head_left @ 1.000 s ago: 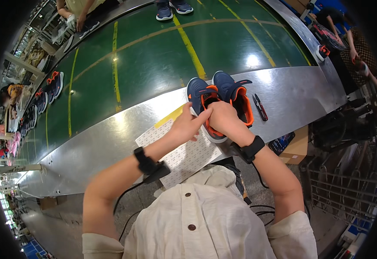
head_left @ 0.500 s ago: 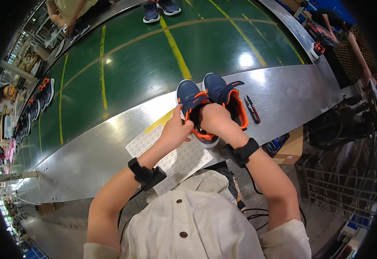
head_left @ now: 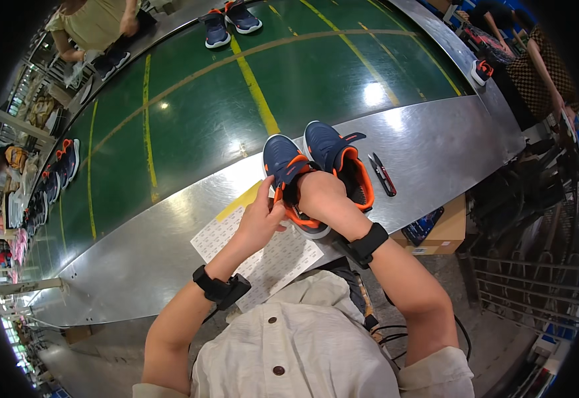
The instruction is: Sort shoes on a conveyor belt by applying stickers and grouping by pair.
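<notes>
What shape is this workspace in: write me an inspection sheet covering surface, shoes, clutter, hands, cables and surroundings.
Surface: shiny metal table beside a green belt with yellow lines.
Shoes: left-hand shoe and right-hand shoe, navy and orange, side by side, toes toward the belt; the right-hand one's strap sticks out.
Clutter: printed paper sheet near the left-hand shoe's heel; snips right of the shoes; cardboard box past the table's near edge.
Hands: left hand at the left-hand shoe's side; right hand at its opening, fingers hidden.
Cables: black cables near the right elbow.
Surroundings: more shoes along the belt's left; wire rack at right; other people nearby.
</notes>
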{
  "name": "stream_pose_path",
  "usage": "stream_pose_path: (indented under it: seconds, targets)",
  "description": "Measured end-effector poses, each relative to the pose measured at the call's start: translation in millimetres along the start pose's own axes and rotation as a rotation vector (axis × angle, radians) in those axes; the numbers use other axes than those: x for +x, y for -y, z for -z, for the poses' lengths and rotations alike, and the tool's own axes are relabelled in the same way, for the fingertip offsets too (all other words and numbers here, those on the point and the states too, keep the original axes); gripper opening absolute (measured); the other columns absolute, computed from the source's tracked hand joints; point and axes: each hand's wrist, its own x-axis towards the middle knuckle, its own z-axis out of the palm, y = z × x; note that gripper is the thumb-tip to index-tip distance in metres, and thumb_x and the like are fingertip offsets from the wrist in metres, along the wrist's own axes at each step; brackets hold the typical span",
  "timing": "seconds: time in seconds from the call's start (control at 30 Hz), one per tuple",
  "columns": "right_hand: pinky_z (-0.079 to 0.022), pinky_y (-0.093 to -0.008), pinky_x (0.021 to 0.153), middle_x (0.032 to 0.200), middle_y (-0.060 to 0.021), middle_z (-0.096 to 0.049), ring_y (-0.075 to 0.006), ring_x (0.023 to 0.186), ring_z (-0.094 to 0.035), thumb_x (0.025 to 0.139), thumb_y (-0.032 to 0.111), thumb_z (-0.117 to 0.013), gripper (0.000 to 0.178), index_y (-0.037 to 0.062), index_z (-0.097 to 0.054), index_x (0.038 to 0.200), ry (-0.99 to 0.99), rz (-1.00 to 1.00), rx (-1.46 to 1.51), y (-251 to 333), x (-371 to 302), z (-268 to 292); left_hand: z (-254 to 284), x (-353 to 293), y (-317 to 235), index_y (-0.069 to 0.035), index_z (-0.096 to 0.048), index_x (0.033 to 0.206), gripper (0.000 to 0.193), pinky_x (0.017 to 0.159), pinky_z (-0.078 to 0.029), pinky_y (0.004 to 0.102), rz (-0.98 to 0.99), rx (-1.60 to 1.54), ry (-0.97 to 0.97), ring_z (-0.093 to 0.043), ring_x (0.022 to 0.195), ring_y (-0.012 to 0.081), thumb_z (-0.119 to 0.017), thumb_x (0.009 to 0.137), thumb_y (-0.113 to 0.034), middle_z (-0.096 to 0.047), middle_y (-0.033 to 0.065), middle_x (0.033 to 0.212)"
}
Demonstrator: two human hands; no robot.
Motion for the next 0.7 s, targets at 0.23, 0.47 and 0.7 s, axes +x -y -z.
stream_pose_path:
  seconds: [0.23,0.47,0.7]
  targets:
    - [-0.055,-0.0402,0.066,0.092,-0.0133,-0.069,-0.0285,0.085,-0.067,0.073,0.015,-0.068,0.019,0.006,-0.07,0.09,0.006,-0.006,-0.035,3,1,0,-4,0,2,0.0,-0.017,0.142,0.061,0.068,-0.056,0.0317,-0.042,0.012,-0.037,-0.064,0.081,0.0212,-0.043,0.089,-0.018,-0.059,0.0184,0.097]
    - [-0.054,-0.0376,0.061,0.087,-0.0133,-0.069,-0.0279,0.079,-0.068,0.078,0.019,-0.062,0.018,0.0056,-0.07,0.088,-0.024,0.029,-0.068,10,-3,0,-8,2,6,0.0,-0.019,0.142,0.062,0.07,-0.055,0.032,-0.039,0.052,-0.065,-0.064,0.079,0.0212,-0.043,0.09,-0.022,-0.06,0.0191,0.096]
    - [-0.054,-0.0373,0.063,0.082,-0.0138,-0.068,-0.0282,0.078,-0.067,0.08,0.019,-0.059,0.019,0.0038,-0.067,0.085,-0.19,0.113,-0.077,0,-4,-13,-12,8,4,0.0,-0.022,0.141,0.061,0.069,-0.051,0.0348,-0.033,0.178,-0.103,-0.065,0.08,0.026,-0.042,0.091,-0.026,-0.063,0.0198,0.082]
